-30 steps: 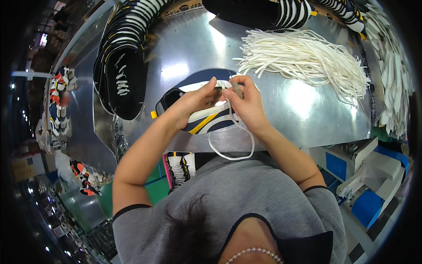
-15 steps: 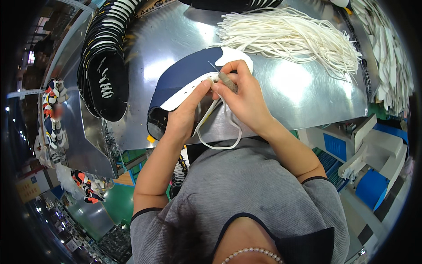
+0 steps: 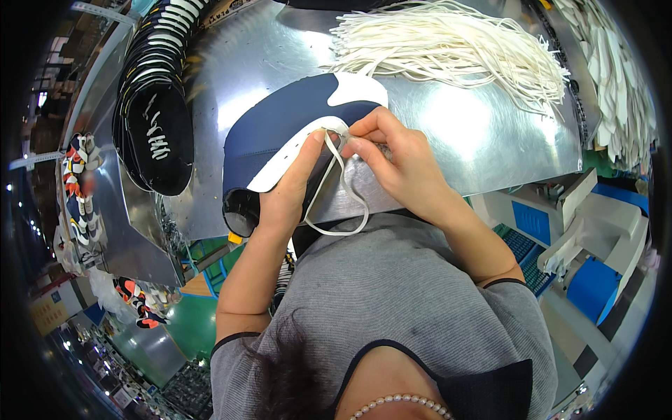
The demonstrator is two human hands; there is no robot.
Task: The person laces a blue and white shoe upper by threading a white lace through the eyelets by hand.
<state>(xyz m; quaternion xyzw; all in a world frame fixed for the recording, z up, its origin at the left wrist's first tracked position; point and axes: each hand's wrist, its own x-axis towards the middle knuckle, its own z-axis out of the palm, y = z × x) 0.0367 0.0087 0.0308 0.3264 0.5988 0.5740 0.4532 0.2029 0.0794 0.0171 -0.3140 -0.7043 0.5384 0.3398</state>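
A navy and white shoe upper [image 3: 276, 119] lies on its side in front of me, its white eyelet strip toward my hands. My left hand [image 3: 285, 199] grips the upper at that strip, thumb on the edge and fingers hidden behind it. A white shoelace [image 3: 365, 210] passes through the strip's upper end and hangs in a loop toward my chest. My right hand [image 3: 409, 161] is closed in a pinch beside the top eyelets, on what looks like the lace. The lacing awl seen earlier is mostly hidden; something greyish shows under the right palm.
A thick bundle of white shoelaces [image 3: 448, 49] lies at the far right of the metal table [image 3: 483, 157]. Stacked black shoe uppers [image 3: 159, 133] stand along the left. More white strips [image 3: 619, 98] hang at the right edge, above a grey and blue machine [image 3: 602, 259].
The awl's pointed tip and handle no longer show at my right fingertips. Those fingers now pinch close to the eyelet edge. The view has shifted slightly, moving the scene left.
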